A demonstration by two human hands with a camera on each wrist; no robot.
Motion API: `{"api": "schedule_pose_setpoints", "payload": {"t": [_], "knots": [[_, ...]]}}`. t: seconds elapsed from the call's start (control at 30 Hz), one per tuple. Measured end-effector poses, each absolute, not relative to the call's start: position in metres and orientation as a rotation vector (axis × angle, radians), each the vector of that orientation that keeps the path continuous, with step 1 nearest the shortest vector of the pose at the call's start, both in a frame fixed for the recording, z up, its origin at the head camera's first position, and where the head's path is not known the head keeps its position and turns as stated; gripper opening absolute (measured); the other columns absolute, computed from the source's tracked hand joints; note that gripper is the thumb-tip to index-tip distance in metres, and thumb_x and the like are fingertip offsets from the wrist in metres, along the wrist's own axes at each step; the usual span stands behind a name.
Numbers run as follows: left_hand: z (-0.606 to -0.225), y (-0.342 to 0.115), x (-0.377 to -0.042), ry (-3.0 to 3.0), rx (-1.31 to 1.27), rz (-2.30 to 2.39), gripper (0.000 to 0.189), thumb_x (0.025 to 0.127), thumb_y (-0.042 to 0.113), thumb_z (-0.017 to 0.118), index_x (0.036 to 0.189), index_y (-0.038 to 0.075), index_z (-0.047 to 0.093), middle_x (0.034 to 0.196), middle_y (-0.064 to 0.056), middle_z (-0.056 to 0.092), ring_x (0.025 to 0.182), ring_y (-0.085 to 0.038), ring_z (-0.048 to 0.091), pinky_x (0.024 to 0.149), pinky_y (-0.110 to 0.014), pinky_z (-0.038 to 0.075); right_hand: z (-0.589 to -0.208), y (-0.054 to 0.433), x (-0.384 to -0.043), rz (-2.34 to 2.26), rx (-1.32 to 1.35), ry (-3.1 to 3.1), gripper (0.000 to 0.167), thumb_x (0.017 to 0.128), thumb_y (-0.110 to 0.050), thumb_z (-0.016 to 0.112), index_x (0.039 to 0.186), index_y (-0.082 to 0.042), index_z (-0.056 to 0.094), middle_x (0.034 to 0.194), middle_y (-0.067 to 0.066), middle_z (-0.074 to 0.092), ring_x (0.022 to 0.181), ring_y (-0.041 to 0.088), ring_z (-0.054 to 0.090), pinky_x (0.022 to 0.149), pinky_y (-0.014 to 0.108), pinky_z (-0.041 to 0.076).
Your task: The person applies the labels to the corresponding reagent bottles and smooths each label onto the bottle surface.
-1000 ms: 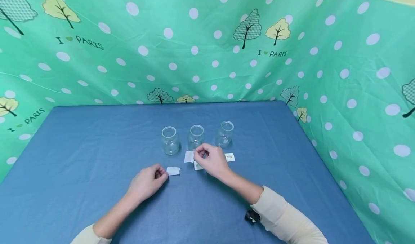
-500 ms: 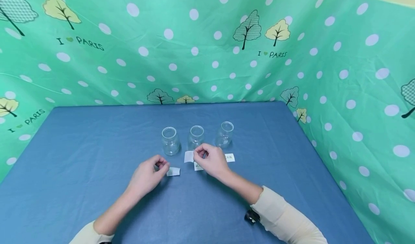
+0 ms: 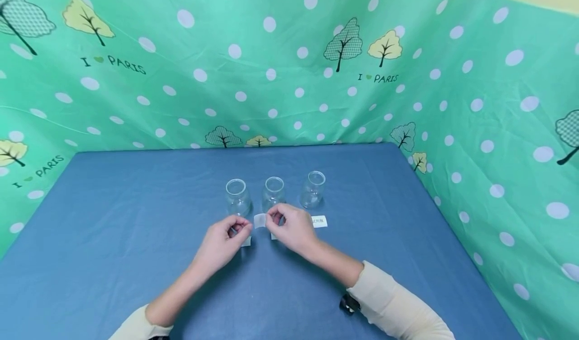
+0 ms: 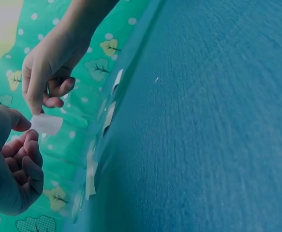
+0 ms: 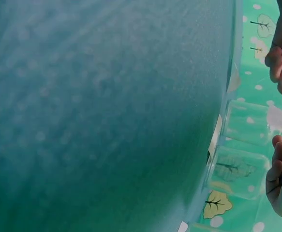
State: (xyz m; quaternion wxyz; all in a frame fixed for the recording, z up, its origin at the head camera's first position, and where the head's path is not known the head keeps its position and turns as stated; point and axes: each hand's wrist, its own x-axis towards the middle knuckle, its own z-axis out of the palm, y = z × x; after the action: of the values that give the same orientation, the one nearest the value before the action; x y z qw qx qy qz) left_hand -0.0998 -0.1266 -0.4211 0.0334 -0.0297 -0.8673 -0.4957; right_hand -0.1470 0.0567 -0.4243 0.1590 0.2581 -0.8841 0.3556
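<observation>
A small white paper label (image 3: 260, 221) hangs above the table, pinched between the thumb and fingers of my right hand (image 3: 291, 229). My left hand (image 3: 223, 242) hovers just left of it, fingers loosely curled; in the left wrist view its thumb and fingertips come close to the label (image 4: 48, 125), and contact is hard to tell. Under the left hand lies another label (image 3: 246, 241), partly covered. A third label (image 3: 274, 237) is mostly hidden by the right hand. The label at right (image 3: 319, 221) bears printed characters.
Three clear glass jars stand in a row behind the hands: left jar (image 3: 237, 198), middle jar (image 3: 274, 192), right jar (image 3: 313, 190). The blue table (image 3: 280, 300) is bounded by a green polka-dot curtain (image 3: 253, 84) at the back and right.
My left hand has lifted and moved right, over the left label and toward the held label. My right hand keeps its pinch and has barely moved.
</observation>
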Motion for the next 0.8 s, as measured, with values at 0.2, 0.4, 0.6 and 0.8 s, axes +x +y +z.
{"api": "schedule_pose_setpoints", "payload": {"t": [0.2,0.4,0.6,0.8], "knots": [[-0.422,-0.1243,-0.101,-2.631,-0.085,-1.578,0.01,0.088,0.017,0.065,0.092,0.009,0.069,0.071,0.0,0.057,0.057,-0.004,0.046,0.053,-0.019,0.039,-0.4249,0.0564,-0.1446,0.876,0.913,-2.367,0.005,0.079,-0.015,0.064,0.08,-0.015,0.068,0.065,-0.007,0.06,0.055,0.01,0.056,0.052,0.011,0.037],[-0.4253,-0.1265,-0.1019,-2.581,-0.098,-1.713,0.02,0.09,0.023,0.062,0.099,0.007,0.07,0.069,-0.002,0.056,0.053,-0.005,0.044,0.051,-0.021,0.039,-0.4245,0.0558,-0.1434,0.73,1.02,-2.264,0.005,0.078,-0.015,0.064,0.081,-0.017,0.068,0.067,-0.008,0.062,0.056,0.004,0.055,0.051,0.011,0.038],[-0.4281,-0.1292,-0.1045,-2.532,-0.077,-1.855,0.026,0.092,0.026,0.06,0.101,0.003,0.069,0.069,-0.006,0.058,0.049,-0.007,0.048,0.048,-0.024,0.041,-0.4266,0.0558,-0.1439,0.64,1.098,-2.15,0.01,0.076,-0.014,0.067,0.084,-0.018,0.071,0.064,-0.008,0.06,0.052,0.0,0.049,0.049,0.012,0.038],[-0.4248,-0.1281,-0.1043,-2.536,-0.004,-1.904,0.024,0.092,0.025,0.06,0.099,0.003,0.069,0.068,-0.003,0.058,0.05,-0.008,0.049,0.047,-0.023,0.039,-0.4253,0.0549,-0.1401,0.613,1.156,-2.154,0.013,0.077,-0.015,0.068,0.089,-0.017,0.072,0.066,-0.009,0.061,0.054,-0.001,0.05,0.05,0.011,0.039]]}}
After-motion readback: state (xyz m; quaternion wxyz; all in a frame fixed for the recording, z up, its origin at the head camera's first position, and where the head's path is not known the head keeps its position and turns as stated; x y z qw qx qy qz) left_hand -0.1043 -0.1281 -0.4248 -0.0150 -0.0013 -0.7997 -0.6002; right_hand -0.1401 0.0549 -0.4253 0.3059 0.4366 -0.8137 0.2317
